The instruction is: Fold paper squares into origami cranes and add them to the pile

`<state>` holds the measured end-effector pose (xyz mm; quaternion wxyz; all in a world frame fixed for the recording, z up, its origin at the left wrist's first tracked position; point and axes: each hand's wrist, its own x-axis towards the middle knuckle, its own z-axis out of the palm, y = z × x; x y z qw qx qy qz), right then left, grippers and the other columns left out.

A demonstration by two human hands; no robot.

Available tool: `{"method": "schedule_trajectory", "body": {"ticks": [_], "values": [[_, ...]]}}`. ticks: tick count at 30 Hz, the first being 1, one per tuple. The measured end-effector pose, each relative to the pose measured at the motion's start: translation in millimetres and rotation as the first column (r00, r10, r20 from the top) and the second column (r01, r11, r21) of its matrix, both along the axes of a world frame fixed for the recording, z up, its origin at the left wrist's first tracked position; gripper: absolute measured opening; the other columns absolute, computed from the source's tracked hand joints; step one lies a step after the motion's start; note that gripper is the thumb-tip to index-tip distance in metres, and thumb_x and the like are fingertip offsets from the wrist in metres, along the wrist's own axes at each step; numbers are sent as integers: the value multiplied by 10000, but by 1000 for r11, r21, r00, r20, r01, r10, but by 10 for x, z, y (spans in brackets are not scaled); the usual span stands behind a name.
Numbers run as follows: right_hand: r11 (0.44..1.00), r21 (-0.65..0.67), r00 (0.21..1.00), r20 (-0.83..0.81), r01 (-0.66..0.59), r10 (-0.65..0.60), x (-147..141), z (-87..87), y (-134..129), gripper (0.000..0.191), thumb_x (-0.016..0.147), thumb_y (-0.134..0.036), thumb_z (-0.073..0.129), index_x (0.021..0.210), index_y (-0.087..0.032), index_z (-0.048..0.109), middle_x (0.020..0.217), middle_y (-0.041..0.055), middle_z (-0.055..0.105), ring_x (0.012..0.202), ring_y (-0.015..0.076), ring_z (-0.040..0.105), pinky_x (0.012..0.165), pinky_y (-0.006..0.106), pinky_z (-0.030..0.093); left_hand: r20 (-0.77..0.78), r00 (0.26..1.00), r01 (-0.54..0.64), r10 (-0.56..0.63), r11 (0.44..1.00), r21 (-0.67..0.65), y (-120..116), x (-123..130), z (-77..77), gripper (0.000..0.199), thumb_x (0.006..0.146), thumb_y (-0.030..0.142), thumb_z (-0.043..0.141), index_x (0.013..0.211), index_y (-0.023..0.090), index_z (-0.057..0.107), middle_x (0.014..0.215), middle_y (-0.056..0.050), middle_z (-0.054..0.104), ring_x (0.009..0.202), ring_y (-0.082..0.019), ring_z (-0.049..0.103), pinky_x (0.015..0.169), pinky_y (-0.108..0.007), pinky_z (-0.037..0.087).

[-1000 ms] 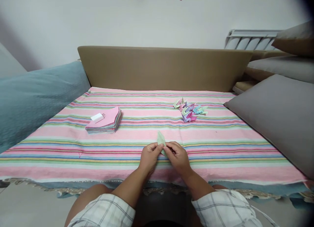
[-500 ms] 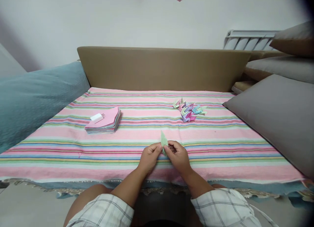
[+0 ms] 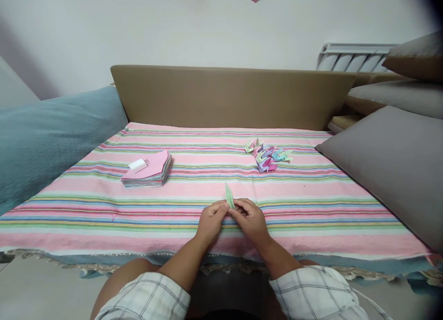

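A small folded piece of light green paper (image 3: 229, 195) stands upright between my hands, its narrow tip pointing up and away from me. My left hand (image 3: 211, 221) pinches its left side low down. On the other side my right hand (image 3: 252, 222) grips it between thumb and fingers. The thumbs nearly meet and cover the paper's lower end. A pile of folded paper figures (image 3: 266, 157) in green, pink, purple and blue lies beyond my right hand. To the left is a stack of paper sheets (image 3: 148, 171), pink on top, bearing a white plug adapter (image 3: 137, 166).
A striped cloth (image 3: 200, 172) covers the seat under everything. Grey cushions (image 3: 387, 158) are piled on the right, a blue padded armrest (image 3: 62, 135) lies on the left, and a brown backrest (image 3: 228, 98) stands behind.
The green paper has shifted slightly left, and less of its lower part shows between my thumbs. Both hands remain closed on it in nearly the same place.
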<state>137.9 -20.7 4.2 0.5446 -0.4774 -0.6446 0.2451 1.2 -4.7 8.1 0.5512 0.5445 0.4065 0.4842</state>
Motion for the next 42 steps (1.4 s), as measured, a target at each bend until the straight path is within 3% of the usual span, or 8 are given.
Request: {"method": "schedule_trajectory", "body": {"ticks": [6, 16, 20, 25, 30, 35, 39, 42], "values": [[1000, 27, 1000, 10, -1, 1, 10, -42, 2, 202, 800, -281, 590, 966, -232, 693, 881, 57, 661, 767, 172, 616, 700, 296, 506, 26, 999, -33, 33, 999, 2, 1, 18, -3, 294, 753, 413, 615, 836, 159, 739, 905, -74, 707, 910, -222, 610, 906, -340, 416], [993, -73, 990, -112, -90, 81, 49, -68, 39, 193, 785, -313, 599, 914, -202, 692, 884, 55, 659, 803, 173, 620, 730, 294, 508, 11, 1000, 1, -1, 1000, 19, 12, -10, -19, 286, 759, 414, 608, 777, 157, 733, 797, -38, 682, 825, -190, 584, 819, -298, 424], [998, -59, 994, -107, -33, 26, 7, -50, 15, 169, 776, -266, 562, 892, -188, 658, 836, 51, 626, 731, 155, 599, 656, 271, 502, 12, 1000, -10, 10, 1000, 25, 1, 27, -16, 224, 705, 362, 652, 782, 167, 731, 821, -40, 684, 835, -196, 593, 808, -294, 433], [997, -71, 987, -154, 24, -35, -36, -90, 16, 145, 731, -255, 587, 853, -185, 625, 817, 36, 590, 668, 133, 560, 604, 251, 480, -35, 994, -102, 105, 992, 77, -13, 55, -23, 172, 674, 321, 665, 751, 179, 727, 797, -40, 671, 804, -186, 589, 781, -278, 434], [969, -222, 938, -345, -106, 24, -31, -100, 23, 219, 750, -350, 613, 885, -177, 621, 680, 3, 598, 590, 121, 526, 556, 247, 444, -25, 998, -47, 49, 998, 48, 3, 18, -5, 268, 702, 406, 656, 808, 172, 730, 778, -33, 679, 752, -171, 584, 732, -266, 438], [935, -272, 862, -503, -226, 62, -15, -52, 28, 249, 709, -389, 657, 840, -180, 625, 682, 5, 637, 621, 138, 555, 581, 260, 452, 111, 993, 43, -33, 995, -87, 21, 5, -13, 293, 666, 403, 710, 830, 161, 726, 737, -25, 699, 721, -162, 607, 727, -270, 458], [925, -280, 832, -550, -259, 67, -1, -35, 28, 252, 686, -393, 686, 808, -180, 630, 725, 10, 659, 666, 143, 574, 628, 266, 459, 170, 985, 8, 16, 991, -135, 23, 14, -38, 295, 615, 391, 754, 798, 162, 719, 725, -30, 697, 695, -153, 609, 719, -280, 471], [922, -278, 822, -566, -267, 67, 4, -38, 26, 260, 676, -397, 699, 803, -181, 630, 731, 8, 658, 671, 141, 573, 643, 267, 458, 117, 990, -77, 83, 995, -58, 18, 15, -28, 251, 596, 383, 762, 717, 165, 725, 794, -49, 689, 762, -164, 609, 757, -287, 470]]}}
